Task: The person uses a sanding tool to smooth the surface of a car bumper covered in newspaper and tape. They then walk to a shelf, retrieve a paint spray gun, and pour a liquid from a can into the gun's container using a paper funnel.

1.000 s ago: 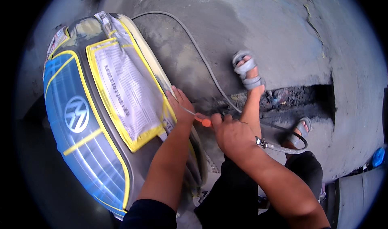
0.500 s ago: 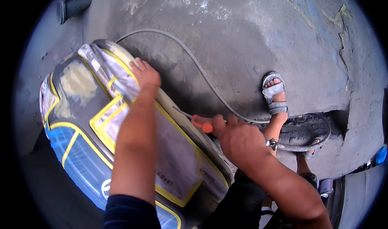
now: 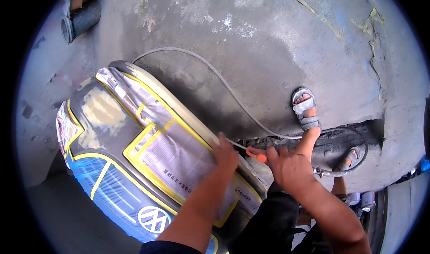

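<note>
Bumper [image 3: 104, 113], masked with newspaper [image 3: 172, 160], yellow tape [image 3: 99, 182] and blue film [image 3: 123, 189] bearing a round white emblem [image 3: 153, 219], lies slantwise at the person's left. The right hand [image 3: 291, 169] is clenched around an orange air gun [image 3: 256, 154], its thin nozzle pointing toward the bumper's pale edge; the left hand [image 3: 225, 152], blurred, is stretched out and unclenched at that edge, though contact cannot be told. Two small cans [image 3: 367, 200] stand near the person's legs at lower right, their contents out of sight. What looks like a dark pail [image 3: 81, 20] lies at upper left, its inside too dark to read. Half a second earlier, the left hand was at the bumper's far end; it has since come back close to the nozzle, and the emblem, then mostly hidden, shows whole.
</note>
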Motion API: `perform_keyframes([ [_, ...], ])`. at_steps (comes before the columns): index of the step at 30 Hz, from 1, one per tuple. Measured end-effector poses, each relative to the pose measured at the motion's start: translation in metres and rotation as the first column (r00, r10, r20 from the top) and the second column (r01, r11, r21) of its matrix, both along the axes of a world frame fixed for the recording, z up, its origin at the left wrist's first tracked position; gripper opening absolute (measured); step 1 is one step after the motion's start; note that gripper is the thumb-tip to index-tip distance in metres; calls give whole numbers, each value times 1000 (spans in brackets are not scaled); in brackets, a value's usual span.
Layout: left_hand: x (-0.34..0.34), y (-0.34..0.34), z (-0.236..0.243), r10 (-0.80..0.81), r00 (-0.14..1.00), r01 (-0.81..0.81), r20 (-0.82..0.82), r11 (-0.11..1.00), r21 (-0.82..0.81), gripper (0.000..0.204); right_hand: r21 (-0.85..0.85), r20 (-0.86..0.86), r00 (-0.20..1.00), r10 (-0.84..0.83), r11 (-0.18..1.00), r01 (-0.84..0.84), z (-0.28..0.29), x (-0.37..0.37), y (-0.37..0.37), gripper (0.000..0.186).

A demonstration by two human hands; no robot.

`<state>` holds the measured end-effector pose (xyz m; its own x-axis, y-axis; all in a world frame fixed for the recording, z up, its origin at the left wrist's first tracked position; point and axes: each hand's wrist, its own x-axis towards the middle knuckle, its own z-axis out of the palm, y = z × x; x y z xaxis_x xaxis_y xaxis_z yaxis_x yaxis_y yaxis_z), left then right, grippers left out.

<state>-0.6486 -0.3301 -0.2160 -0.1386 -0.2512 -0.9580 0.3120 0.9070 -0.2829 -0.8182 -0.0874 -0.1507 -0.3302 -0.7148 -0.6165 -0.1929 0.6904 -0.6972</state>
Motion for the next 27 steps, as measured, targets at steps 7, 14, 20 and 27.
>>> perform_keyframes([
  [7, -193, -223, -25, -279, 927, 169, -252, 908, -383, 73, -85, -15, 1000, -27, 996, 26, 9, -17, -11, 23],
  [14, -102, -92, -18, -50, 988, 26, -147, 987, -160, 75, -11, 13, 985, -173, 985, 173, 38, -40, -26, 23],
  [20, -126, -54, 73, 510, 858, -462, 64, 710, 532, 48, -14, 133, 986, -98, 995, 101, 105, -97, -44, 21],
  [27, -261, -233, 256, -63, 915, 76, -397, 997, 16, 71, -198, 200, 971, -132, 965, 172, 161, -138, -71, 27],
])
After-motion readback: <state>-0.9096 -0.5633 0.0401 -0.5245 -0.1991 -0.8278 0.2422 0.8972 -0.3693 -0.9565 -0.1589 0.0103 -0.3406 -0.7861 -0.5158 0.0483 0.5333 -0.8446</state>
